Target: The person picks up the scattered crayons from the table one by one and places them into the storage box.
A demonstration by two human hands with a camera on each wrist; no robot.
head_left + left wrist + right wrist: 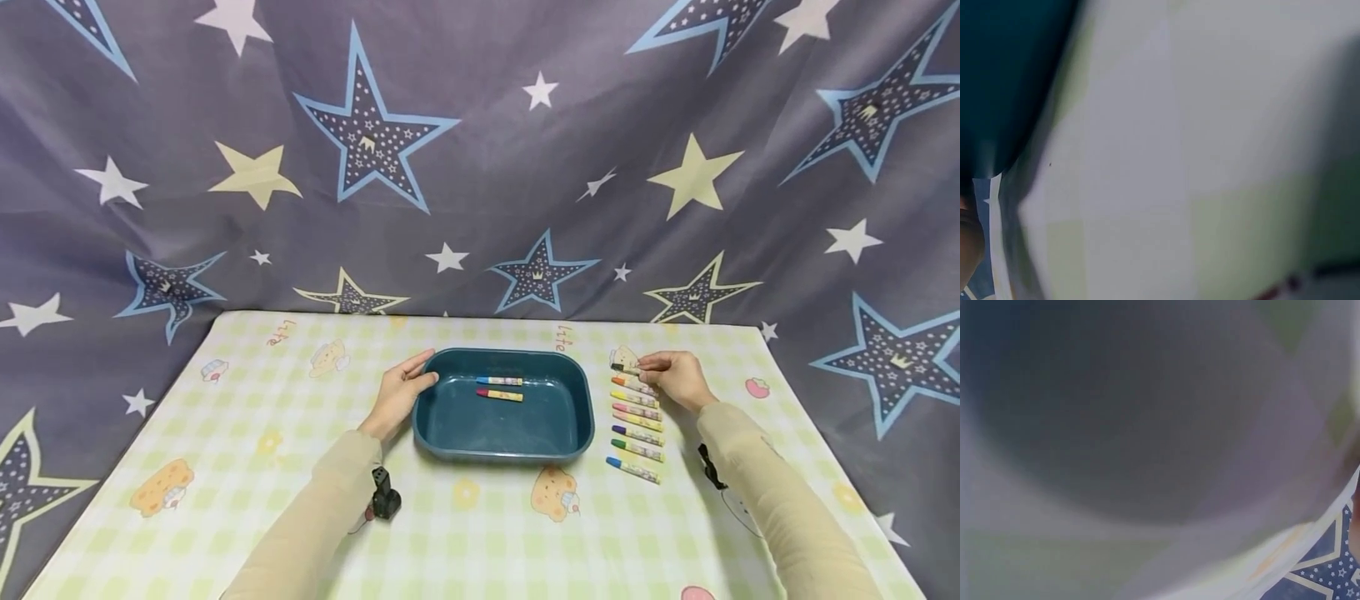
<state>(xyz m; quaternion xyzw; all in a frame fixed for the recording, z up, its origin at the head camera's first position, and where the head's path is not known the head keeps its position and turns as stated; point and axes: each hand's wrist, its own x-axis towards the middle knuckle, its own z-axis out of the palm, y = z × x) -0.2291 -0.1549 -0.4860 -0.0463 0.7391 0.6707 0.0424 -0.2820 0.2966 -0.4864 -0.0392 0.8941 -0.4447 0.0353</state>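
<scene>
A dark teal rectangular tray (504, 457) stands in the middle of the table; its side also shows in the left wrist view. My left hand (399, 396) holds its left rim, thumb over the edge. Inside lie a blue crayon (498, 381) and a red crayon (500, 395). To the right, my right hand (677, 379) pinches a black crayon (625, 368) at the far end of a column of crayons. Nearest below it lies an orange crayon (633, 385), then a yellow crayon (634, 399). The wrist views show little of either hand.
More crayons lie side by side right of the tray, including a purple crayon (637, 434), a green crayon (637, 450) and a light blue crayon (633, 470). A checked tablecloth (247, 517) covers the table. A star-patterned curtain (480, 167) hangs behind it.
</scene>
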